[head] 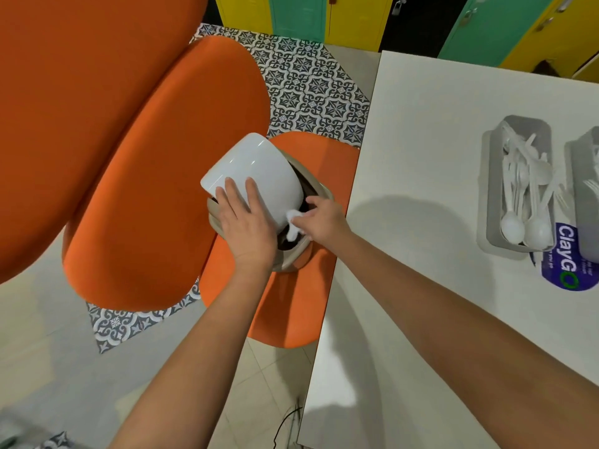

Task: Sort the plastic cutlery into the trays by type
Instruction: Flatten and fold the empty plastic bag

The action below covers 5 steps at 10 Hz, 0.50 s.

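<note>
A grey tray [488, 189] at the right of the white table [421, 124] holds several white plastic spoons [538, 228] mixed with other white cutlery. A second grey tray [583, 150], cut off by the frame edge, has white forks in it. Both hands are away from the trays, at a small beige bin [291, 259] standing on an orange stool [291, 319]. My left hand [243, 228] lies on the bin's white lid [259, 170] and holds it tilted up. My right hand [324, 218] pinches a crumpled white wad [293, 217] at the bin's dark opening.
A blue and white ClayGo bag [564, 267] lies under the trays' near ends. A large orange seat [162, 189] fills the left. Patterned floor tiles lie behind the stool, with yellow and green lockers [486, 24] at the back. A black cable runs by the table's near corner.
</note>
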### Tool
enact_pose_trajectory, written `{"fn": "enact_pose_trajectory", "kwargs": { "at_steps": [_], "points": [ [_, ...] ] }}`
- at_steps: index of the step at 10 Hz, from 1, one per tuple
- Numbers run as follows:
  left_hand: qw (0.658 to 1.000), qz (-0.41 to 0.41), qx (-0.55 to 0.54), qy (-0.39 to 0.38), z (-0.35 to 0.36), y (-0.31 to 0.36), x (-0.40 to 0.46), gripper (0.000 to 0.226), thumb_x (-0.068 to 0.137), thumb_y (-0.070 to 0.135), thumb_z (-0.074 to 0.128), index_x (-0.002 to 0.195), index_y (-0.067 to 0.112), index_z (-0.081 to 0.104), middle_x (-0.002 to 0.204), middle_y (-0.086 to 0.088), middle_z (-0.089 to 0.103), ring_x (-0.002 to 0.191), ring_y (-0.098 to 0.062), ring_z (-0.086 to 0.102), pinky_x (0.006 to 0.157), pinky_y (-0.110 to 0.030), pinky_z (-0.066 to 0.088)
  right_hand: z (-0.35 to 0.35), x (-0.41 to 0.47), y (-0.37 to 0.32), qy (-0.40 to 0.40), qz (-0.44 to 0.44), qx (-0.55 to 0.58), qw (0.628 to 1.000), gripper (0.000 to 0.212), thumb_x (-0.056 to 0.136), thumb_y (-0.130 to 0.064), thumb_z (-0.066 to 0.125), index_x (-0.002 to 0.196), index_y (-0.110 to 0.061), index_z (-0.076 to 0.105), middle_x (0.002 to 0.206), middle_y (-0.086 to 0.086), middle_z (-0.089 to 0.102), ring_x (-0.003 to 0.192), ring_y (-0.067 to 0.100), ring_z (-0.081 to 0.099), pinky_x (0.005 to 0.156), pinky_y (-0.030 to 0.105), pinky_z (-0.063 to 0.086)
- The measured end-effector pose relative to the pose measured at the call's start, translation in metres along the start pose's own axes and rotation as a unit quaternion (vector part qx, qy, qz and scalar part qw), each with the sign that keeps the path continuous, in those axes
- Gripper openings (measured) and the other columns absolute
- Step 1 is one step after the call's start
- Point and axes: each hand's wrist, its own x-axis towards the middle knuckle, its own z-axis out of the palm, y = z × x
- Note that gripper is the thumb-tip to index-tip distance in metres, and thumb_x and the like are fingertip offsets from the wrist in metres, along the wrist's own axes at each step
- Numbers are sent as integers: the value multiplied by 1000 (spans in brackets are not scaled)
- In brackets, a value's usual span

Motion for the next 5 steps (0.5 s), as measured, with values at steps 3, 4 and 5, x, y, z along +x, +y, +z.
{"fn": "enact_pose_trajectory", "kwargs": {
  "at_steps": [3, 4, 5],
  "points": [
    [997, 0, -52, -56, -4, -2, -6, 82, 78, 23, 70, 146, 10, 25, 152, -26, 19, 141, -46, 15, 111, -51, 26, -10, -20, 22, -11, -73, -35, 997, 31, 90, -12, 55, 120, -4, 59, 96, 5, 61, 70, 4, 53, 56, -1, 39],
    [996, 6, -67, -60, -12, -4, -6, 83, 81, 33, 64, 147, 13, 17, 155, -24, 7, 143, -43, 3, 115, -52, 11, -31, -40, 32, -27, -92, -43, 994, 24, 89, -11, 54, 110, -7, 64, 95, 1, 62, 73, 3, 54, 59, 1, 40],
    [993, -29, -91, -66, -18, 1, -10, 79, 82, 36, 62, 146, 17, 20, 155, -21, 5, 143, -43, 1, 114, -56, 10, -48, -51, 40, -17, -106, -41, 993, 21, 87, -12, 57, 106, -9, 66, 99, 5, 66, 85, 11, 60, 72, 10, 46]
  ]
}}
